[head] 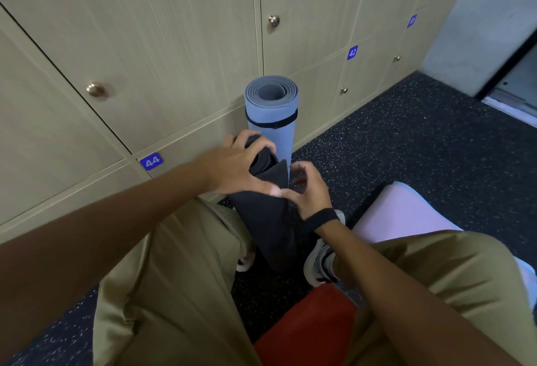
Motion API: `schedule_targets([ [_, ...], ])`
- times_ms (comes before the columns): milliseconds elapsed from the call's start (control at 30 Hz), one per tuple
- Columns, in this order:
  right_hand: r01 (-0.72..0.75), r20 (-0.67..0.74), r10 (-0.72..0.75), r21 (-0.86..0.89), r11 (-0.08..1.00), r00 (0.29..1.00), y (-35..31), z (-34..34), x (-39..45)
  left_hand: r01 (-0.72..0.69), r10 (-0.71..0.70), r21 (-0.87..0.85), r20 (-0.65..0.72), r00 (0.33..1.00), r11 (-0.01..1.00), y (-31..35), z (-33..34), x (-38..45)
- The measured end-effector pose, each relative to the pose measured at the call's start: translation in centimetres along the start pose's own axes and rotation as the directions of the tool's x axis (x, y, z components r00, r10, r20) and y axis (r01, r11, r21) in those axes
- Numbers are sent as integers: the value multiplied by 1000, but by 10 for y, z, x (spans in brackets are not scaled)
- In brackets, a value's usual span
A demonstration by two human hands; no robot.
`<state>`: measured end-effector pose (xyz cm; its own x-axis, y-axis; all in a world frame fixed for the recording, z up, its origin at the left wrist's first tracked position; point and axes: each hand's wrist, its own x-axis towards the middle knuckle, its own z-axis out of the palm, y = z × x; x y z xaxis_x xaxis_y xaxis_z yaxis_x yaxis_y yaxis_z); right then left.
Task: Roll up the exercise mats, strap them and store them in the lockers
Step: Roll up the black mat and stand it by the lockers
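The left hand (232,166) wraps round the top of a rolled black mat (267,220), fingers curled over its end. The black mat stands up on the floor (406,162) btw the person's knees, leaning a bit. The right hand (308,191) is at the mat's right side, thumb and a finger pinching the mat's loose edge, thumb touching the left thumb. A black band (322,219) goes round the right wrist.

Just behind the black mat stands a blue mat (271,113), rolled up and upright, w/ a black strap (271,124) round it near the top. It stands vs. the lockers (174,46), all doors closed. Blue tags read 44 (151,161) and 42 (352,52). Round knobs (96,89) sit on the doors.

The person wears tan pants (174,278) and grey shoes (318,264). A pink mat (406,214) lies on the floor at right, and a red thing (308,325) sits low btw the legs.
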<state>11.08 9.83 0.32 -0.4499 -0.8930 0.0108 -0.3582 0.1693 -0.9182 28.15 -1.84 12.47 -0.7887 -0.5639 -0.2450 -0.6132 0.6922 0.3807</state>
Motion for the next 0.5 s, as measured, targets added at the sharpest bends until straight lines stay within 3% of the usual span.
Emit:
schedule_targets([
  [100,32,3,-32,-4,999,999,-4,8,-5,21,-14,40,-168,986,999,-5,9,4],
  [300,50,221,-40,-40,998,975,1,16,-13,103,-59,152,-267,962,983,-18,24,9],
  [500,-9,282,23,-52,999,959,-2,9,-5,152,-96,124,-373,923,981,-2,33,24],
])
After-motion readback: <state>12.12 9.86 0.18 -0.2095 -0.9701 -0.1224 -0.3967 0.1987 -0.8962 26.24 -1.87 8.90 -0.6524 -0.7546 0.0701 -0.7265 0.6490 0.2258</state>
